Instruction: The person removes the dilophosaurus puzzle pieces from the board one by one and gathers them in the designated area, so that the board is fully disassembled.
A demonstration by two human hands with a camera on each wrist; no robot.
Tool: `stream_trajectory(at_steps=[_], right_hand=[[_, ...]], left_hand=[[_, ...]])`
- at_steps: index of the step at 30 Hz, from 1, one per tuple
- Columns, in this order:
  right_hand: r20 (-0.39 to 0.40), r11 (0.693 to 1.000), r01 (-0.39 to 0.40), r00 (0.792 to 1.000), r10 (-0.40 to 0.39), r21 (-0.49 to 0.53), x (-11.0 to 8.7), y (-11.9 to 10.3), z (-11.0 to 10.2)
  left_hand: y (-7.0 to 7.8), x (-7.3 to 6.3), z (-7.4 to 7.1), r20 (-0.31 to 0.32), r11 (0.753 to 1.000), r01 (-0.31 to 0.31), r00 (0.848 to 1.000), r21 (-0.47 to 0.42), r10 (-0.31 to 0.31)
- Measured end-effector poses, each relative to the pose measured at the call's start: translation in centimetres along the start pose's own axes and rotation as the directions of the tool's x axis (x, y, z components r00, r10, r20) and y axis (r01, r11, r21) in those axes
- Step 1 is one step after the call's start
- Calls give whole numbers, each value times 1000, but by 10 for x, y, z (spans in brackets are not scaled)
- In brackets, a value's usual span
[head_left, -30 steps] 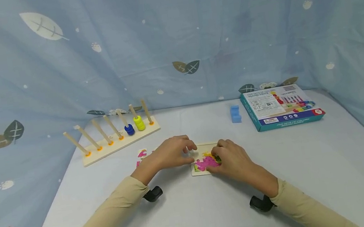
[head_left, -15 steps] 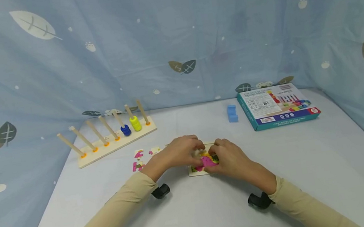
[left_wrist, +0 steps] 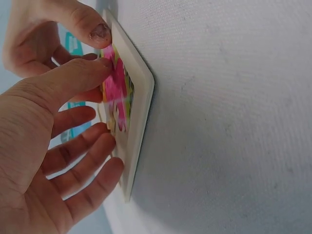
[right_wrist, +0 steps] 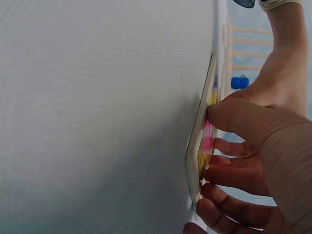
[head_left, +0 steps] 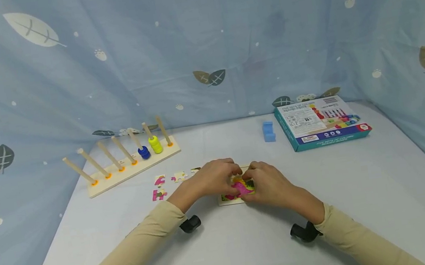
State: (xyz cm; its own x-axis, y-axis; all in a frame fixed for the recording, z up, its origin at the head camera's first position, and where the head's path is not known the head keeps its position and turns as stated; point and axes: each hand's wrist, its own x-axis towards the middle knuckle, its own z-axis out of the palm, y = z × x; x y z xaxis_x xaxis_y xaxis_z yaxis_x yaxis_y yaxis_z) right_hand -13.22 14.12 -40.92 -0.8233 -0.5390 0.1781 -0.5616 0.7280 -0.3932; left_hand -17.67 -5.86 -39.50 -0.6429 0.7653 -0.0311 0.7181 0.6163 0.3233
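A shallow wooden puzzle tray lies on the white table, with pink, yellow and green pieces inside its frame. My left hand reaches over the tray's left side. In the left wrist view its thumb presses on a pink piece, and its other fingers are spread loosely over the tray. My right hand covers the right side, holding the tray with thumb at the near rim and bent fingers at the right end. The tray's right edge is hidden under that hand in the head view.
Several loose puzzle pieces lie left of the tray. Behind them stands a wooden peg board with blue rings and yellow rings. A light blue block and a toy box sit at the back right.
My left hand has moved right and come down onto the tray, meeting the right hand, and more loose pieces show behind it. The right hand stays nearly still. The whole view has shifted slightly.
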Motion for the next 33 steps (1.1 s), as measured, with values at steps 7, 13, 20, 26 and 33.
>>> stream_trajectory(at_steps=[7, 13, 20, 26, 33], right_hand=[[9, 1000, -3, 1000, 3, -6, 0, 1, 1], [5, 1000, -5, 1000, 5, -12, 0, 1, 2], [9, 1000, -19, 1000, 19, 4, -1, 0, 0], [12, 1000, -30, 999, 30, -5, -1, -1, 1], [14, 1000, -16, 1000, 16, -5, -1, 1, 0]], left_hand=[[1, -1, -1, 7, 999, 16, 1000, -43, -15], [1, 0, -1, 22, 998, 32, 999, -49, -31], [2, 4, -3, 61, 997, 63, 996, -54, -59], [3, 7, -4, 90, 995, 89, 992, -42, -85], [5, 8, -4, 82, 994, 95, 992, -51, -91]])
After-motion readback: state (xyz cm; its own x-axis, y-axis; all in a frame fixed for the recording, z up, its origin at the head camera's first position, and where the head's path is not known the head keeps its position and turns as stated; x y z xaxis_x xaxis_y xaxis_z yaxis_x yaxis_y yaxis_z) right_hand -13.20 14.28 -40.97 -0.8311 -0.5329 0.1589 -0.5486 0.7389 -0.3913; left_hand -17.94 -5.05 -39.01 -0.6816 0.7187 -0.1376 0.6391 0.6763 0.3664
